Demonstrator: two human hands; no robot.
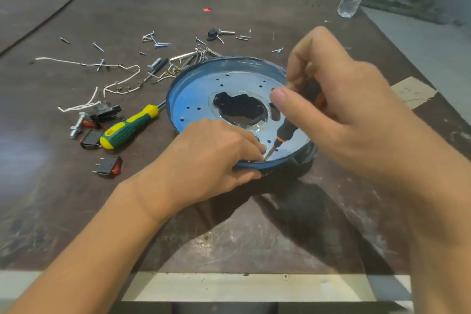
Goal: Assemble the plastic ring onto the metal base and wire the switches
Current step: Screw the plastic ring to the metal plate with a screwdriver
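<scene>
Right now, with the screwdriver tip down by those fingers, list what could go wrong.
1. The black screwdriver has its tip right beside the left hand fingertips at the near rim of the blue metal base; a slip could jab them.
2. The left hand pinches that rim to steady the base; hard pressure from the right hand might tilt or shift it.

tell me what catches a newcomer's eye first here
The round blue metal base at the centre draws the eye: the right hand holds a black screwdriver tip-down at its near edge, the left hand grips the rim there. Left of it lie a green and yellow screwdriver, white wires and scattered screws.
</scene>
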